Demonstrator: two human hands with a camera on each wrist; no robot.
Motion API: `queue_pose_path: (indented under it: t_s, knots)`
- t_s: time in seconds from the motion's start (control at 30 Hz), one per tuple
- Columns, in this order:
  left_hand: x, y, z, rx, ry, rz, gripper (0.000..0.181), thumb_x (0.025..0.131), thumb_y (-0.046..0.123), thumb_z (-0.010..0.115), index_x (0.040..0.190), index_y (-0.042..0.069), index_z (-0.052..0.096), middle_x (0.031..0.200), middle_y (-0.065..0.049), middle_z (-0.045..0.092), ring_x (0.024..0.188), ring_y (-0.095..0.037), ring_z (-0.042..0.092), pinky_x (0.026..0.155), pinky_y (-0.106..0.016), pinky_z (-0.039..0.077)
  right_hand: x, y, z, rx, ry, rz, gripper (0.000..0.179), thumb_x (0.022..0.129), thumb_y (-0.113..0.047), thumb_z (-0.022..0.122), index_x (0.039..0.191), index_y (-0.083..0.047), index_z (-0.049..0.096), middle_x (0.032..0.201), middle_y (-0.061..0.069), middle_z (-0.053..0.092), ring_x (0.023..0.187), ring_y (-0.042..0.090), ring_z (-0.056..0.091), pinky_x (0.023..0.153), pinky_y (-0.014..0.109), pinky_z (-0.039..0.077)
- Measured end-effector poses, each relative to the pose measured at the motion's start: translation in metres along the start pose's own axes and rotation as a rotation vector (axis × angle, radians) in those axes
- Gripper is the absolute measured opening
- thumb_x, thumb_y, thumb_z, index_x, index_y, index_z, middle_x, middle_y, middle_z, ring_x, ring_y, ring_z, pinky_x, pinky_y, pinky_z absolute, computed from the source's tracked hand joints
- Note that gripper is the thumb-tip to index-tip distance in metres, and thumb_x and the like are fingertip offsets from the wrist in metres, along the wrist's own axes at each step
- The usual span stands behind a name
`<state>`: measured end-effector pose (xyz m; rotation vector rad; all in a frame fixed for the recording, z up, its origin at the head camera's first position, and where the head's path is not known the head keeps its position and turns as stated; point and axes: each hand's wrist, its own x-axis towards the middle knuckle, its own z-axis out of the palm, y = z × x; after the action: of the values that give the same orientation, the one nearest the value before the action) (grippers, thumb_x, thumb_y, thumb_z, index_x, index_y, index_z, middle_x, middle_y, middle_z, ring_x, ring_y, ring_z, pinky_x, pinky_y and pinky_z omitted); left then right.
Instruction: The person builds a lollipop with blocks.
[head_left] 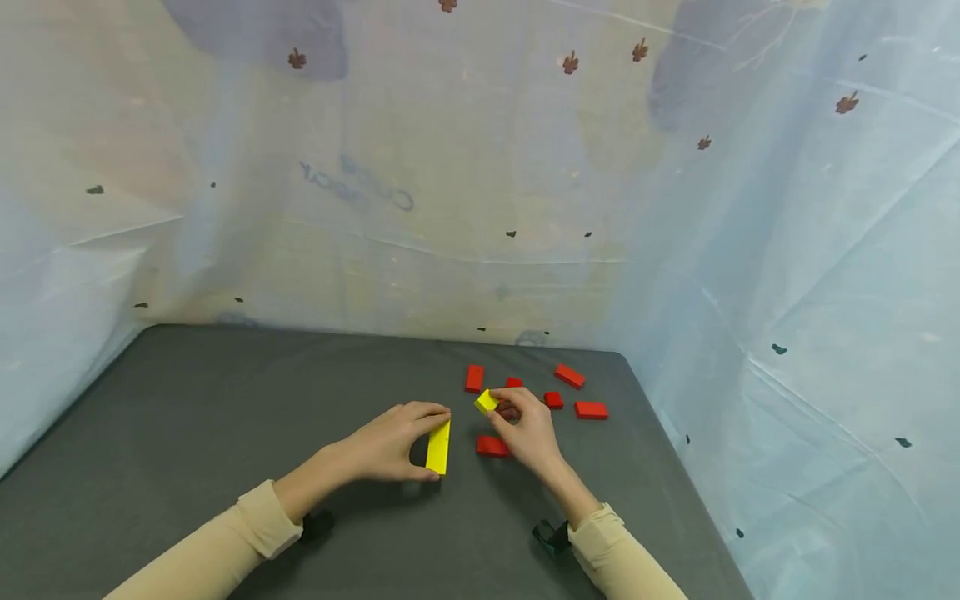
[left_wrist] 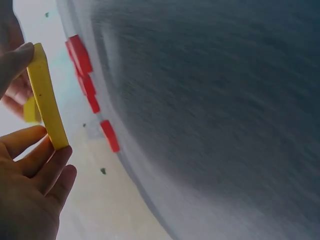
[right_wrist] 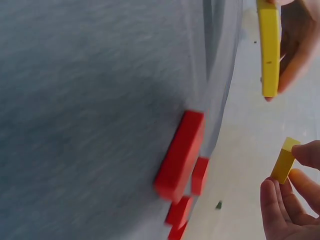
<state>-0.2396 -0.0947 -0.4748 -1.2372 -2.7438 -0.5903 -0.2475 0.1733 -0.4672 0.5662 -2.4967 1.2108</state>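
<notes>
My left hand [head_left: 393,442] pinches a long yellow block [head_left: 438,448] by its two ends, thumb at one end and fingertips at the other. In the left wrist view this yellow block [left_wrist: 47,100] is held up above the table. To its right, my right hand [head_left: 531,429] pinches a shorter yellow block [head_left: 487,402] between thumb and fingers. The right wrist view shows that short block [right_wrist: 284,162] upright between the fingertips, apart from the long yellow block [right_wrist: 270,50]. Below the right hand lies a red block [head_left: 492,447], partly covered by it.
Several red blocks lie on the dark grey table around and beyond the right hand, among them one at the back [head_left: 474,378], one angled [head_left: 570,376] and one at the right [head_left: 592,410]. Pale printed sheeting [head_left: 450,208] hangs behind the table [head_left: 225,400] and along its sides.
</notes>
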Motion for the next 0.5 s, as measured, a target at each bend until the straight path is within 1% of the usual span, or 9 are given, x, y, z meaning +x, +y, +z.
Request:
queue_pose_path:
  t_s: [0.13,0.27,0.33,0.5]
  knots:
    - [-0.014,-0.009,-0.001,0.038,0.010,0.000,0.089,0.081,0.049,0.088,0.149,0.002,0.054,0.151,-0.010,0.053,0.135,-0.030,0.053,0.109,-0.054,0.047,0.009,-0.011,0.011,0.017,-0.057,-0.017,0.033,0.093,-0.003,0.076,0.126,-0.001,0.072,0.119,0.014,0.068,0.100,0.031,0.070,0.085,0.046,0.062]
    - [-0.029,-0.017,-0.003,0.079,0.016,0.001,0.089,0.080,0.049,0.089,0.148,0.001,0.056,0.149,-0.011,0.054,0.133,-0.031,0.055,0.107,-0.055,0.049,0.018,-0.020,0.022,0.015,-0.125,-0.042,0.033,0.095,-0.005,0.074,0.128,-0.003,0.071,0.124,0.012,0.066,0.103,0.029,0.069,0.089,0.040,0.061]
    - [-0.036,-0.020,-0.004,0.089,0.017,0.002,0.089,0.080,0.049,0.089,0.147,0.001,0.056,0.149,-0.011,0.055,0.131,-0.031,0.057,0.105,-0.055,0.050,0.022,-0.024,0.028,0.012,-0.162,-0.063,0.033,0.096,-0.006,0.074,0.129,-0.003,0.071,0.125,0.012,0.066,0.104,0.028,0.068,0.090,0.039,0.061]
    - [-0.053,-0.022,-0.007,0.092,0.010,0.006,0.088,0.081,0.052,0.087,0.146,0.001,0.057,0.147,-0.012,0.056,0.128,-0.031,0.059,0.102,-0.055,0.052,0.032,-0.033,0.041,0.033,-0.259,-0.106,0.033,0.097,-0.006,0.073,0.129,-0.002,0.070,0.126,0.014,0.065,0.103,0.027,0.068,0.092,0.044,0.060]
